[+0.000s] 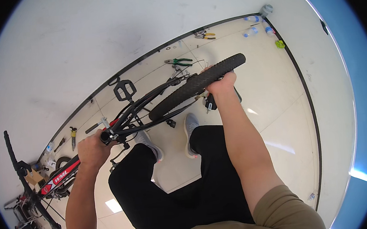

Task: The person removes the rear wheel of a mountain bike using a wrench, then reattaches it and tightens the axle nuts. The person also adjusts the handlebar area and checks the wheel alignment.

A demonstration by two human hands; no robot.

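Observation:
A black and red bicycle frame (69,171) stretches from the left toward the middle, its handlebar (32,193) at the far left. My left hand (94,149) is closed around the frame beside the open top of the seat tube (105,136). My right hand (221,85) grips the rear wheel (190,89) by its knobby black tyre; some of its fingers are hidden behind the tyre. The wheel sits between the frame's rear stays, tilted up to the right. A black pedal (124,90) sticks out beyond the frame, toward the wall.
Along the wall lie green-handled pliers (182,62), yellow-handled pliers (206,35) and a yellow-and-black tool (73,135). Plastic bottles (250,32) and a bright green item (279,44) lie in the far right corner. A cardboard box (35,180) stands behind the handlebar. My shoes (192,133) are below the wheel.

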